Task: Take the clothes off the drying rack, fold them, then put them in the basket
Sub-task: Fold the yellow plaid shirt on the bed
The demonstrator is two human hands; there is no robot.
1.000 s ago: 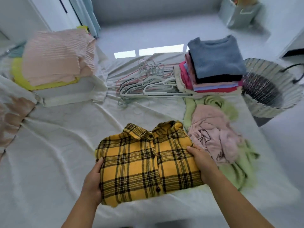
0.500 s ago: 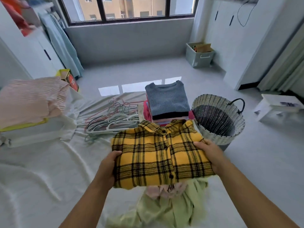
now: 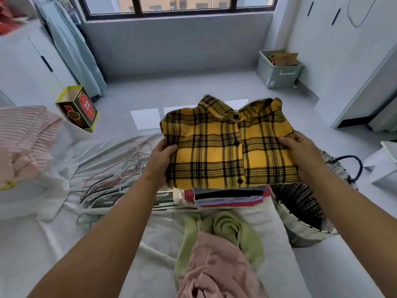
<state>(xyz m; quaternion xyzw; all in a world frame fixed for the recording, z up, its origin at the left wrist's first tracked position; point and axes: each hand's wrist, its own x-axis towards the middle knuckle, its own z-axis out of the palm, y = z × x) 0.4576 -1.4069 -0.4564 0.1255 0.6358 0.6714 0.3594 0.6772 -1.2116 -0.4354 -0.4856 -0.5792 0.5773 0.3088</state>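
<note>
1. The folded yellow plaid shirt [image 3: 227, 145] is held flat in the air, collar pointing away from the person, buttons facing up.
2. The left hand [image 3: 160, 158] grasps the shirt's left edge, and the right hand [image 3: 300, 153] grasps its right edge. Each thumb lies on top of the cloth.
3. Directly below the shirt is a stack of folded clothes [image 3: 227, 198] on the bed [image 3: 53, 244]. The shirt hides all but the stack's near edge.
4. The woven basket [image 3: 300, 227] stands just right of the stack, beside the bed, partly hidden behind the right forearm.
5. A heap of hangers [image 3: 120, 181] lies left of the stack, partly under the left forearm.
6. A crumpled green garment [image 3: 232, 229] and a pink garment [image 3: 219, 265] lie unfolded on the bed, nearer the person.
7. A pink striped pile [image 3: 23, 136] sits at the far left. A paper bag [image 3: 78, 108] and a grey storage box [image 3: 279, 69] stand on the floor beyond.
</note>
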